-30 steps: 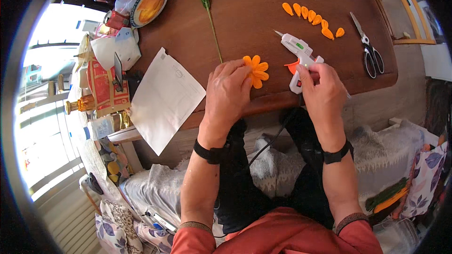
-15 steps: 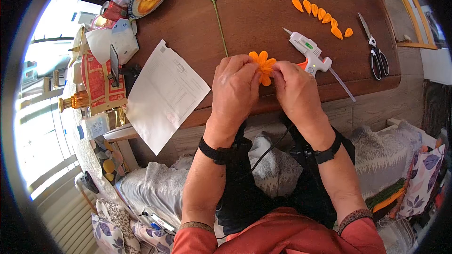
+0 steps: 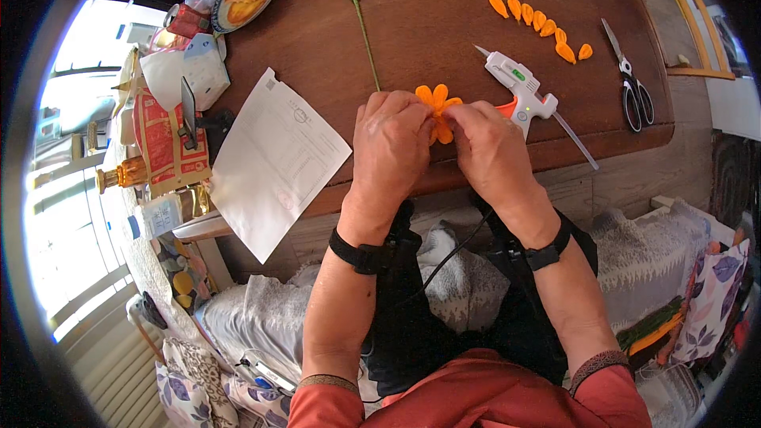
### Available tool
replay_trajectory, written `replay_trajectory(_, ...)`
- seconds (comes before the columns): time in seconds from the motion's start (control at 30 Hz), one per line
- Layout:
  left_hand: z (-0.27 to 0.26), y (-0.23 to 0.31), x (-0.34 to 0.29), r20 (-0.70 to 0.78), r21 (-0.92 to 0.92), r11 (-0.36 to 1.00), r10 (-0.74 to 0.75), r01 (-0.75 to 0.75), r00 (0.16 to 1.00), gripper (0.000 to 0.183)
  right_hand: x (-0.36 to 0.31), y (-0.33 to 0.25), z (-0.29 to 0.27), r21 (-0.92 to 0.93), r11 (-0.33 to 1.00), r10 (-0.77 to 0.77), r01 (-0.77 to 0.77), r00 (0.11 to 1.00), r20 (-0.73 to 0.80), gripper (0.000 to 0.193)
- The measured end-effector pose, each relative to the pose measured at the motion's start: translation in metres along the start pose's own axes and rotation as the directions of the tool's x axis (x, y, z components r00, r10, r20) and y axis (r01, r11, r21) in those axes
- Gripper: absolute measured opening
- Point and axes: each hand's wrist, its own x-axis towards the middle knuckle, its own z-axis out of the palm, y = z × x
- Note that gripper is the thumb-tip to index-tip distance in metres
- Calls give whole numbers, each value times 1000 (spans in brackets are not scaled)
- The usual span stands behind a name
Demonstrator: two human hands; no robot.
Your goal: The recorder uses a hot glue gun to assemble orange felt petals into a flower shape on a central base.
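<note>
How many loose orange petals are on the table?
8: six petals in a slanting row beyond the glue gun, one below the row's right end, one beside that, nearest the scissors. The left hand or right hand might hide more.

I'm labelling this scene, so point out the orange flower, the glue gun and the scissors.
Orange flower [image 3: 439,101]: head view, on the petals showing between the two hands.
Glue gun [image 3: 521,87]: head view, on its white body.
Scissors [image 3: 626,69]: head view, on the pivot between blades and handles.
</note>
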Motion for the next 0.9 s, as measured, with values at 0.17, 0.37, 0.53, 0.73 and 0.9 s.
replay_trajectory(0.17, 4, -3, -2, -19, 10, 1000, 13, -13, 1000, 10, -2, 2, -1, -38, 997, -59, 62, 996, 70, 25)
replay_trajectory(0.37, 2, -3, -4, -37, 42, 997, 66, -64, 997, 11, -1, -1, -6, -55, 997, -45, 50, 994, 98, 25)
replay_trajectory(0.53, -3, -1, -1, 45, 103, 990, 91, -95, 995, 17, 0, 3, -6, -47, 998, -44, 49, 993, 105, 23)
replay_trajectory(0.73, -2, 2, 1, 88, 148, 983, 94, -106, 992, 14, -1, 2, -9, -52, 998, -34, 40, 993, 113, 18)
replay_trajectory(0.9, -2, 6, 1, 52, 164, 982, 85, -93, 995, 13, -4, -4, -8, -106, 994, -17, 29, 994, 107, 16)
